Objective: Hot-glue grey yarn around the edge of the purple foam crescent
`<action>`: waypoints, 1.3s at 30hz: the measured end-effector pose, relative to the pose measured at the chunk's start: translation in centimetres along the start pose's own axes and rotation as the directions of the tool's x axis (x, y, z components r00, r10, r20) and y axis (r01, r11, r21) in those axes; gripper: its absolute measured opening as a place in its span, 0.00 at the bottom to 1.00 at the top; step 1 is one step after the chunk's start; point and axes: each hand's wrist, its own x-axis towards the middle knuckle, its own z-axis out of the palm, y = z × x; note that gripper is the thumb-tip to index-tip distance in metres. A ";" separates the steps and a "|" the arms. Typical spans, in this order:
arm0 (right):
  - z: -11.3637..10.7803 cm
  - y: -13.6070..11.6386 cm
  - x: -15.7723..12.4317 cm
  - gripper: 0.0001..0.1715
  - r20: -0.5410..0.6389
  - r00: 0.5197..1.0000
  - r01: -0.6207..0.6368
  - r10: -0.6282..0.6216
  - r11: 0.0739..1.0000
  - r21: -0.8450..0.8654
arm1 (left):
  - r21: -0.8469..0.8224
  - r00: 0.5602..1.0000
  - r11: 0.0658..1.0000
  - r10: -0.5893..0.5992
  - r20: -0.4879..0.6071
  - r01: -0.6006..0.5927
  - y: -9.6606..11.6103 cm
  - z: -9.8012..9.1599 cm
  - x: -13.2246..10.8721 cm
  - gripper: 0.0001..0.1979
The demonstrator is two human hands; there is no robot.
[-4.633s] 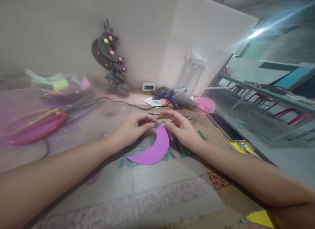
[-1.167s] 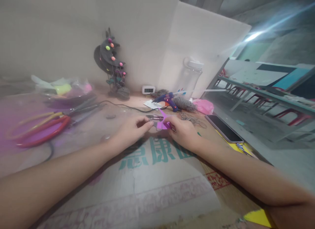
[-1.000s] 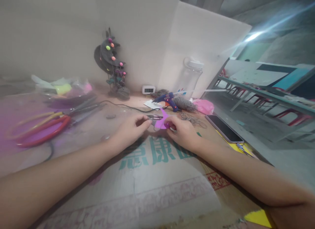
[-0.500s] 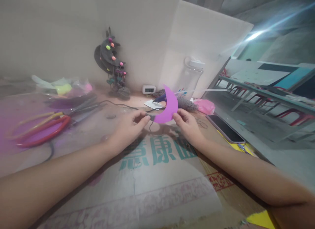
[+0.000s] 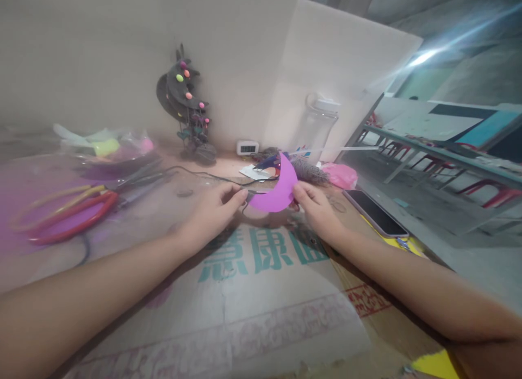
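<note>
A purple foam crescent (image 5: 278, 186) stands tilted up above the worktable. My right hand (image 5: 316, 210) pinches its right edge between thumb and fingers. My left hand (image 5: 215, 209) pinches the crescent's lower left tip, where a thin dark piece (image 5: 250, 193) pokes out between my fingers. Both hands hover just over a flattened cardboard sheet (image 5: 261, 292) printed with green characters.
A blue glue gun (image 5: 269, 161) with its cable lies behind the crescent, beside a small digital clock (image 5: 247, 147) and a clear bottle (image 5: 318, 126). A dark crescent ornament with coloured beads (image 5: 183, 107) stands at the wall. Red-handled scissors (image 5: 69, 213) lie left; a phone (image 5: 375, 211) lies right.
The crescent, flat on the cardboard 4.6 s ago, has been turned over and raised upright between both hands; in the last half second it dropped slightly lower.
</note>
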 end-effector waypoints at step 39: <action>-4.7 -0.8 4.2 0.13 -0.145 0.987 -0.088 0.076 0.993 -0.076 | 0.063 0.998 0.998 -0.026 0.061 0.022 -0.8 0.1 0.2 0.15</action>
